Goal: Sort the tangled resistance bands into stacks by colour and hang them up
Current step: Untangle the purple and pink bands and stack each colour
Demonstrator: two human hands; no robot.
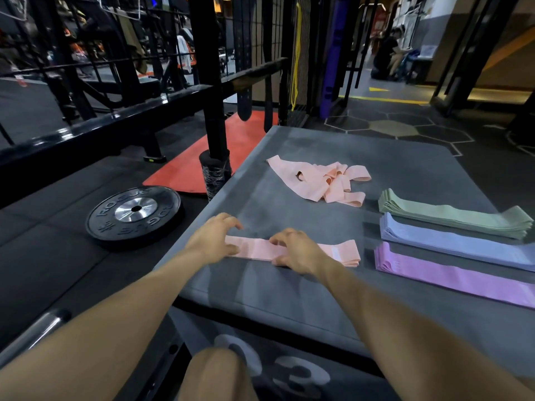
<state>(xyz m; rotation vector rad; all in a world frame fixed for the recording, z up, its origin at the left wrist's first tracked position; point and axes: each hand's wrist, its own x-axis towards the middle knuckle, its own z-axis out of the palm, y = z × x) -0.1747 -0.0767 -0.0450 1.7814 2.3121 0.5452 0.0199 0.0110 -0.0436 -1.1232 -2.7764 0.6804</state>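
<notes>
On the grey mat (pixel 289 285), the left hand (pixel 214 237) pinches the near-left end of a flat pink band (pixel 341 251); just right of it the right hand (pixel 292 251) curls over the band's middle, pressing it down. Beyond the band lies the pink tangle (pixel 321 180). Right of the band sit the green stack (pixel 451 217), blue stack (pixel 451 241) and purple stack (pixel 451 273). The bands look light, soft and limp, likely to slide on each other; best taken by the folded ends, pulled taut.

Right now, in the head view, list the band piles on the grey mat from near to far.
Flat pink bands under both hands → purple stack → blue stack → green stack → tangled pink bands.
</notes>
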